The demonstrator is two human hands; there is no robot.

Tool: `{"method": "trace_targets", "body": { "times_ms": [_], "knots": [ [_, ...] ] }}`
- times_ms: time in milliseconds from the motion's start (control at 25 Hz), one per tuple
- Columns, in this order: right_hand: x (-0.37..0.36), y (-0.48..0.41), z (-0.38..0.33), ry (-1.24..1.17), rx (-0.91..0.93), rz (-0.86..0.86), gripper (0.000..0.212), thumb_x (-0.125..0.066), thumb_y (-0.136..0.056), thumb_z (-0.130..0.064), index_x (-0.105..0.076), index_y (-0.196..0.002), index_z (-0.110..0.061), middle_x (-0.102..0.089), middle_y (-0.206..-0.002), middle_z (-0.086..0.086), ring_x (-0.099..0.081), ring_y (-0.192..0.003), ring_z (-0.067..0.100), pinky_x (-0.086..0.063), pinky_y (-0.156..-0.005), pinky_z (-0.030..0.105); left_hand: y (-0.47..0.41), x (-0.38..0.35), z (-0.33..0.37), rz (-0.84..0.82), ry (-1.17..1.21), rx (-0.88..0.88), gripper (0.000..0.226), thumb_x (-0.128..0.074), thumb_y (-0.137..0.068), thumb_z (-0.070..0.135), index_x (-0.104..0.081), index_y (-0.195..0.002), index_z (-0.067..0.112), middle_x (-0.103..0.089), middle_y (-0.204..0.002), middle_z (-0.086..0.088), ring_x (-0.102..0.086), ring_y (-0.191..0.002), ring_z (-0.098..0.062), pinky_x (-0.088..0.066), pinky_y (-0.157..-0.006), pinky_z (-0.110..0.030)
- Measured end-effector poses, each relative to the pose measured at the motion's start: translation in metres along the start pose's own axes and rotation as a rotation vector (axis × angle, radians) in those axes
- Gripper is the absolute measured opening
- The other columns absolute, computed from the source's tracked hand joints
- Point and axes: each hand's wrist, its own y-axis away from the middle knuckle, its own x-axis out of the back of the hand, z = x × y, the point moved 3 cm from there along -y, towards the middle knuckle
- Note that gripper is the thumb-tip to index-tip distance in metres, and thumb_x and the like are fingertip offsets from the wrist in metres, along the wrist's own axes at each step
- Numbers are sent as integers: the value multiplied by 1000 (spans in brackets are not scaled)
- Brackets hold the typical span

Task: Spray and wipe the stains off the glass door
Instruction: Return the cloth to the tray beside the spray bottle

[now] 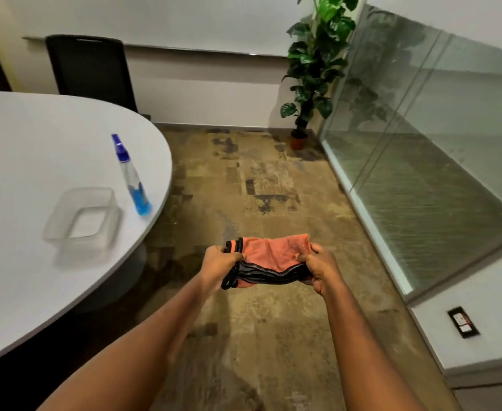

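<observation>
At the far left, a clear rectangular plastic container is resting on the white oval table. Just to its right, near the table's curved edge, a slim transparent spray bottle with a blue nozzle and blue liquid is standing upright; in this wide-angle view it is appearing tilted. The bottle is not being touched by either hand.

In the centre, over the mottled brown floor, an orange microfibre cloth with black edging is being held folded between both hands. The left hand is being closed on the cloth's left end, thumb on top. The right hand is being closed on the cloth's right end in the same pinch. The cloth's long axis is running left to right between the hands, with the stacked black hems facing the person.

At the right, the glass door panel is standing on a pale frame, running from near the potted green plant back toward the person. The stains cannot be made out clearly at this size.

The controlling relation is judged as follows: the spray bottle is lying to the left of the hands and ahead of them, nearer the left hand, while the glass is lying to the right, nearer the right hand. A release by the left hand is likely being called for before the bottle can be collected.
</observation>
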Motion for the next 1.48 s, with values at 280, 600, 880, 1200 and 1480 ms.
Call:
{"method": "trace_targets", "body": {
  "times_ms": [280,600,880,1200,1480],
  "knots": [
    [-121,1,-5,333,148,-49,27,-56,-70,-2,-66,-74,-26,-68,-74,-1,-61,-71,22,-47,-62,32,-29,98,-7,99,-235,-86,16,-69,-74,10,-68,-89,7,-71,-84,-11,-67,-80,-24,-48,-68,-33],
    [-215,-41,-43,634,280,-286,34,-61,-75,-4,-72,-105,-16,-74,-100,8,-68,-91,27,-47,-69,26,-51,146,9,315,-298,-122,25,-61,-75,3,-74,-92,15,-72,-83,2,-67,-81,-9,-55,-77,-30],
    [-294,-57,-84,552,406,-515,43,-66,-75,-5,-67,-117,-15,-72,-108,2,-65,-90,15,-48,-69,21,-73,209,47,630,-259,-75,43,-65,-75,2,-67,-117,9,-68,-118,-13,-64,-106,-23,-49,-92,-29],
    [-383,-31,-95,489,573,-581,46,-60,-81,-2,-62,-125,-13,-67,-116,2,-64,-97,10,-52,-89,20,-89,295,56,816,-195,-68,37,-65,-75,2,-71,-111,11,-70,-113,-14,-65,-104,-24,-51,-87,-30],
    [-474,-16,-76,613,642,-607,45,-52,-76,-18,-62,-120,-23,-64,-105,8,-66,-88,15,-58,-85,30,-135,380,54,765,-275,-72,40,-63,-75,-2,-69,-113,8,-69,-115,-16,-63,-108,-28,-46,-85,-26]
  ]
}}
